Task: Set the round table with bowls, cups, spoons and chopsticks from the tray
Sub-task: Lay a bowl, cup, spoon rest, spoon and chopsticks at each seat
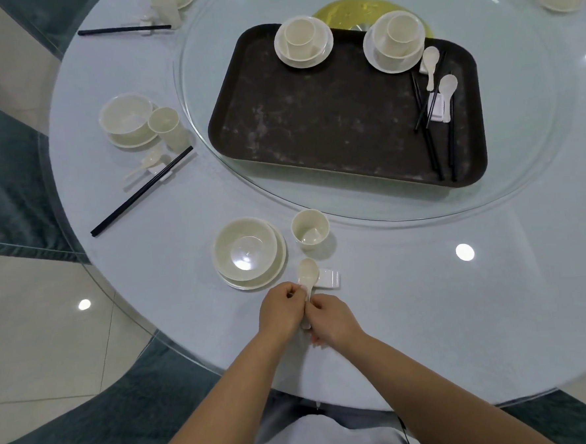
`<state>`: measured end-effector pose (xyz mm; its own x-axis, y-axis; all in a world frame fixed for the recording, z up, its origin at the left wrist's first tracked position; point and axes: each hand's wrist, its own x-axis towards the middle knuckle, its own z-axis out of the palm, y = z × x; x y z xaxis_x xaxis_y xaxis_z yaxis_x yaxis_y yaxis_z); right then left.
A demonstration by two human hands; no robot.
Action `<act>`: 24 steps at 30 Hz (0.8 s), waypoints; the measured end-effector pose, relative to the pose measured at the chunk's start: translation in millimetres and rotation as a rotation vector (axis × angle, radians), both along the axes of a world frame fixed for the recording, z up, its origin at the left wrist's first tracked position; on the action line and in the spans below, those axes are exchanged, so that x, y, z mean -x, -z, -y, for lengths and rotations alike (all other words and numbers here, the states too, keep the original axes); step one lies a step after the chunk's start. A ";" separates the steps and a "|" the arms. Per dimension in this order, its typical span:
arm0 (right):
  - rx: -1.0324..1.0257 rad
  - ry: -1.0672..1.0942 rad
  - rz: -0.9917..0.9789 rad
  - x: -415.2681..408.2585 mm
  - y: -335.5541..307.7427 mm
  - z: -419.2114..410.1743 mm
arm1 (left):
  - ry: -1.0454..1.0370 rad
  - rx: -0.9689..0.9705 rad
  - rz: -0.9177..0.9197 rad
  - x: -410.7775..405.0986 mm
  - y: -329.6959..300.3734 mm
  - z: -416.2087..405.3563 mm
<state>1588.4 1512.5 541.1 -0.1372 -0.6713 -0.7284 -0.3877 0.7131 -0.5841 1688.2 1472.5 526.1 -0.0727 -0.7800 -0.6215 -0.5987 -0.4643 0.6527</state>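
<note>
Presently left hand (280,313) and right hand (332,320), touching, both pinch spoon (308,275) handle; bowl end just beyond fingers, beside rest (329,277). No legible writing.

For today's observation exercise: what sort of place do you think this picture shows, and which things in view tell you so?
Probably a restaurant or banquet dining room. A large round table carries a glass turntable, identical place settings ring it, and a dark serving tray holds more stacked bowls, spoons and chopsticks.
</note>
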 end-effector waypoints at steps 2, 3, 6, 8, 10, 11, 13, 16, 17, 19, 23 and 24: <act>0.000 0.006 0.012 1.0 0.8 0.1 | 0.001 0.007 0.007 0.6 -0.1 -0.3; -0.001 0.008 0.018 1.3 1.2 0.1 | 0.003 0.008 0.010 0.6 0.0 -0.2; -0.009 0.012 0.038 2.8 2.6 0.1 | 0.008 0.005 0.006 -0.3 0.6 0.1; -0.022 0.012 0.055 4.4 2.8 0.7 | 0.006 0.002 -0.005 -1.2 0.8 -0.4; -0.028 0.007 0.067 5.9 3.0 1.6 | 0.001 0.002 -0.011 -2.0 0.8 -0.8; -0.029 0.006 0.071 6.6 3.2 1.5 | 0.002 0.001 -0.013 -2.1 0.6 -1.0; -0.027 0.016 0.079 7.8 3.8 0.9 | 0.007 -0.001 -0.016 -2.1 0.1 -1.6; -0.020 0.034 0.096 9.9 5.3 -1.4 | 0.010 -0.008 -0.018 -2.5 -1.2 -1.9; -0.017 0.040 0.107 10.5 5.8 -2.3 | 0.010 -0.012 -0.017 -2.6 -1.6 -2.1; -0.013 0.048 0.121 11.5 6.8 -3.8 | 0.016 -0.017 -0.009 -2.9 -1.8 -2.4; -0.009 0.068 0.125 12.1 9.4 -5.3 | 0.014 -0.026 -0.002 -3.9 -1.8 -2.9; -0.007 0.076 0.122 12.4 9.9 -5.9 | 0.013 -0.025 0.005 -4.4 -2.2 -3.3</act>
